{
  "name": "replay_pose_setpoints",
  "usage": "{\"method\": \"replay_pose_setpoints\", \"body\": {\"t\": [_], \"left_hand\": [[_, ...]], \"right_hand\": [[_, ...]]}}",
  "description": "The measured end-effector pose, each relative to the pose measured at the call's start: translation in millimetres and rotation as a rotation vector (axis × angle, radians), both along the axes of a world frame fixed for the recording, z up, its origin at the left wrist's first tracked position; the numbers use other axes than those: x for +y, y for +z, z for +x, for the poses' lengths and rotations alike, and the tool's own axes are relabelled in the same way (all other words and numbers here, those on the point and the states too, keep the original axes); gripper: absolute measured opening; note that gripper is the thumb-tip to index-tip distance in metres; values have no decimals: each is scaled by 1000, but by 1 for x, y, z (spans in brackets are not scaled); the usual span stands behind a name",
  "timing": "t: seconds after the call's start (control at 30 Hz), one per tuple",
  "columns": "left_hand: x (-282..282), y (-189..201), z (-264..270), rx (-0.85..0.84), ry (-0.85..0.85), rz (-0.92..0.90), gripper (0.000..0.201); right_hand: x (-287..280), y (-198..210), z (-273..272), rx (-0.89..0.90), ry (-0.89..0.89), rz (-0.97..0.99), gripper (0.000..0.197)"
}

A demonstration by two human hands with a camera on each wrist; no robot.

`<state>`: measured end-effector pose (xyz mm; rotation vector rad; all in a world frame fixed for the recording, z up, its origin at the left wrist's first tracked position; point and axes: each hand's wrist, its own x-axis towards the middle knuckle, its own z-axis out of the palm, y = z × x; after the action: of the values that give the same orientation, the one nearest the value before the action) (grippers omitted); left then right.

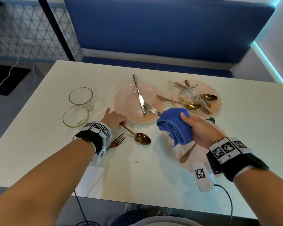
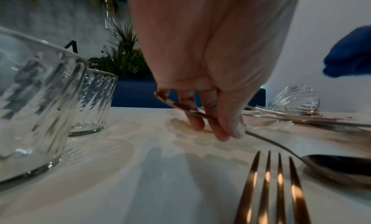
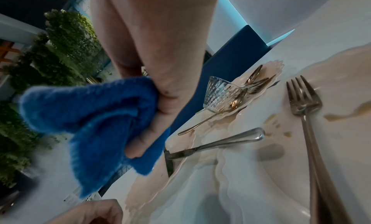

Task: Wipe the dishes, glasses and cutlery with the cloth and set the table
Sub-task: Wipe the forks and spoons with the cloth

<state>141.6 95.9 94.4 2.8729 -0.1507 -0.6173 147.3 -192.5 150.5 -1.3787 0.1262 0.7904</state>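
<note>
Gold spoon: it lies on the worktop just in front of the centre plate, bowl toward you. Your left hand pinches its handle tip, which is raised slightly off the surface. Gold fork: flat beside the spoon, on its near side. Cloth: folded and clutched in your right hand, held above the centre plate's right rim. Two empty glasses stand left of that plate; a tipped glass and more cutlery sit on the plate to its right. Step in hand: apparently picking up the spoon for wiping, though whether it is already clean cannot be told. Next: lift it to the cloth, rub bowl and handle.
</note>
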Motion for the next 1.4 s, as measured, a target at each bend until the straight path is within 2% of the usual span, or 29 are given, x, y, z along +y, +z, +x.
{"method": "replay_pose_setpoints", "body": {"t": [0.17, 0.27, 0.4, 0.47, 0.53, 0.6, 0.67, 0.73, 0.8, 0.9, 0.97, 1.0, 1.03, 1.07, 1.13, 1.17, 1.23, 1.27, 1.3, 1.37, 1.4], "left_hand": [[2, 10, 2, -39, 35, -147, 8], [-7, 25, 7, -92, -18, -220, 11], [-31, 48, 13, -212, -103, -258, 5], [-43, 54, 16, -236, -143, -262, 9], [-53, 60, 17, -240, -174, -270, 11], [-57, 65, 17, -246, -192, -283, 7], [-59, 69, 17, -268, -183, -321, 8], [-62, 75, 16, -294, -157, -344, 8], [-70, 79, 17, -328, -129, -334, 8], [-94, 88, 14, -401, -38, -258, 8], [-110, 96, 10, -355, 33, -204, 12], [-118, 99, 9, -276, 38, -179, 18], [-125, 101, 7, -158, 52, -216, 23], [-132, 103, 5, -6, 91, -337, 26], [-148, 110, -3, 253, 207, -657, 27], [-159, 111, -7, 312, 260, -794, 27], [-182, 108, -9, 315, 396, -991, 29], [-193, 103, -9, 284, 451, -1014, 29], [-205, 98, -10, 243, 479, -991, 28], [-223, 83, -13, 163, 465, -907, 24], [-230, 75, -13, 129, 450, -888, 23]], "right_hand": [[-1, -2, 12, -42, 65, -111, 43], [6, 0, 20, -95, 154, -257, 42], [21, 5, 24, -346, 459, -558, 38], [30, 8, 21, -476, 661, -621, 37], [33, 6, 18, -585, 782, -623, 29], [33, 1, 16, -617, 801, -676, 15], [27, -2, 17, -652, 769, -764, 26], [18, -2, 21, -683, 746, -787, 28], [6, 1, 26, -655, 681, -712, 18], [-16, 3, 38, -691, 426, -666, 11], [-30, 4, 48, -724, 198, -680, 12], [-38, 6, 52, -714, 108, -667, 17], [-47, 5, 58, -692, 6, -621, 21], [-56, 8, 61, -650, -102, -556, 24], [-72, 9, 68, -566, -312, -397, 39], [-76, 5, 71, -530, -404, -322, 47], [-76, 0, 70, -481, -602, -186, 39], [-76, -4, 68, -425, -679, -125, 33], [-78, -14, 69, -363, -744, -61, 31], [-77, -25, 67, -176, -807, 68, 40], [-72, -29, 69, -102, -756, 111, 44]]}}
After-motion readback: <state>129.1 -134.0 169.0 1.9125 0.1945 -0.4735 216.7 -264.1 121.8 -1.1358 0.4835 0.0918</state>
